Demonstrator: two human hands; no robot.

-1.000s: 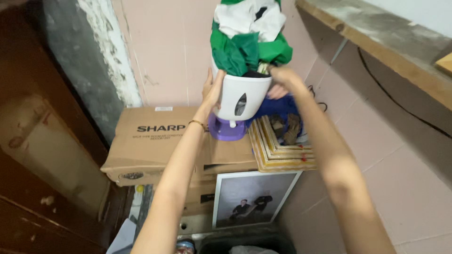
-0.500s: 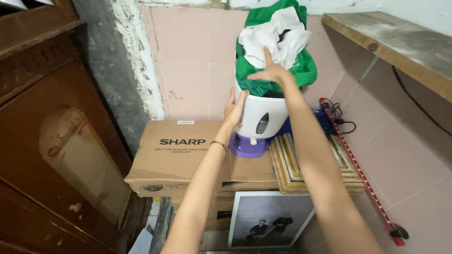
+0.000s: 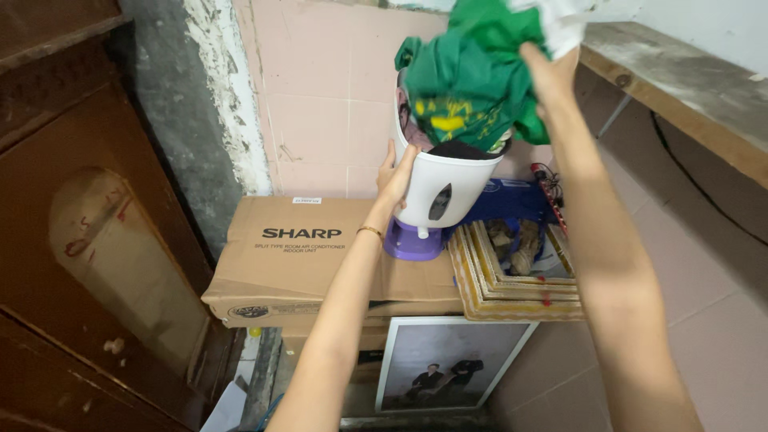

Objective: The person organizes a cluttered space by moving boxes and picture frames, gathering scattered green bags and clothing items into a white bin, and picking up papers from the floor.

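- At far left: a dark brown wooden door (image 3: 88, 240) with an arched panel, standing beside a rough grey strip of wall (image 3: 172, 120) with flaking white plaster along its edge.
- Left of centre: a long brown cardboard box (image 3: 296, 256), lying flat on a stack of further boxes against the pink tiled wall (image 3: 320, 104).
- Centre, low: a framed photograph (image 3: 448, 364), leaning upright below the cardboard box.
- Centre: left hand (image 3: 396, 176), a thin bracelet at the wrist; palm and fingers pressed flat against the left side of the white bin, a steadying grip that is not closed round anything.
- Centre: white bin (image 3: 444, 188), a tapered plastic container with an oval slot in its front, resting on a purple base (image 3: 412, 240) at the right end of the cardboard box, tilted slightly.
- Centre, high: green cloth (image 3: 472, 76) with yellow print, bunched and heaped above the rim of the white bin, partly lifted.
- Right of centre, high: right hand (image 3: 548, 68), grip closed on the upper right part of the green cloth together with a white cloth (image 3: 572, 20) at the top edge of view.
- Right of centre: a stack of gilt picture frames (image 3: 512, 280), lying flat just beside the purple base, with a blue item (image 3: 512, 200) behind it.
- Far right: a wooden shelf (image 3: 680, 96) running along the wall, above the pink tiled surface.
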